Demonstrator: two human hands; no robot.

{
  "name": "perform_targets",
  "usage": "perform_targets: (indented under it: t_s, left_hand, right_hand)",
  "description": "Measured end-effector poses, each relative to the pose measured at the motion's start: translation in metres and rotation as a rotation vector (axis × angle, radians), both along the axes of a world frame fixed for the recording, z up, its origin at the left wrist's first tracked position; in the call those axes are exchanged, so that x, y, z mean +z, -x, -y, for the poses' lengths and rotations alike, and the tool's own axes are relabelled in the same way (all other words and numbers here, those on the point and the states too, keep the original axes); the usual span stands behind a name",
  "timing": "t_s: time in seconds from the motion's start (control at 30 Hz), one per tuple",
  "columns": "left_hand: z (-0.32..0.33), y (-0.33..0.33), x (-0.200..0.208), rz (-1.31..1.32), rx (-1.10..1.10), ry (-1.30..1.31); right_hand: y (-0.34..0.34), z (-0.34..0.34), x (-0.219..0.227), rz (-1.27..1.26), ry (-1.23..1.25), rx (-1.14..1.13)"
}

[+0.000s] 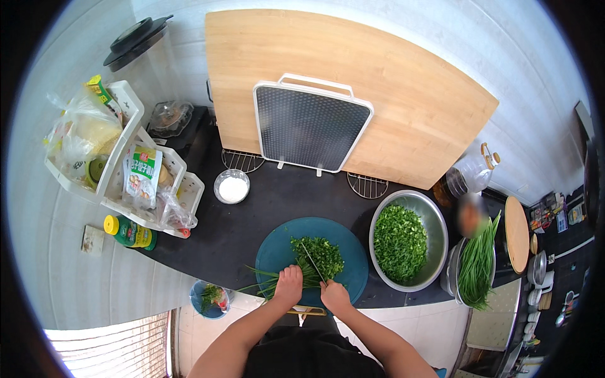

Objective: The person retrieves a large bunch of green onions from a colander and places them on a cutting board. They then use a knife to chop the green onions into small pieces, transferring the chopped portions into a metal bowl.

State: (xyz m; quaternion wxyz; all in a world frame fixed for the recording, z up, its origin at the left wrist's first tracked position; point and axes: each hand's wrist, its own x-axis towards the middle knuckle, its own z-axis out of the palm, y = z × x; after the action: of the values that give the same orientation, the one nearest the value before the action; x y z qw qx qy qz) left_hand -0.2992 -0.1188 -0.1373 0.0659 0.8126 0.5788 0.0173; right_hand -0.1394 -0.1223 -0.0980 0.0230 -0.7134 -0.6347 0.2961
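Note:
My left hand (290,282) is closed over a bunch of long green chives (267,282), pressing them on a round teal cutting board (275,242). The stalks stick out to its left, past the board's edge. My right hand (334,296) grips the handle of a kitchen knife (313,261), its fingers wrapped round it. The blade points away from me, in among the greens beside my left fingers. Chopped chives (325,255) lie in a heap around the blade. To the right, a steel bowl (439,252) holds more finely chopped greens (399,243).
A container of whole chives (477,271) stands at the right. Behind the board sits a small bowl of white powder (232,188). A dark-faced board (312,126) leans on a large wooden board (409,94). White bins (145,217) and a yellow-capped bottle (130,232) stand left.

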Motion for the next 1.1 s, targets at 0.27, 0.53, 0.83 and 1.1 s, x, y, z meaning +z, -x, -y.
perform_targets:
  t_s: [0.27,0.53,0.83,1.1]
  left_hand:
    - [-0.001,0.002,0.002,0.007,0.011,-0.003]
    - [-0.004,0.002,0.002,-0.006,-0.003,0.018]
    - [-0.006,0.001,0.004,-0.027,-0.041,0.091]
    - [-0.003,0.003,0.000,0.012,0.004,0.006]
  right_hand:
    - [-0.020,0.001,0.049,-0.103,-0.088,0.029]
    - [-0.009,-0.003,0.037,0.027,-0.014,0.181]
    - [0.026,-0.045,0.012,0.055,0.131,0.344]
    - [0.044,-0.054,-0.005,-0.025,-0.073,0.122]
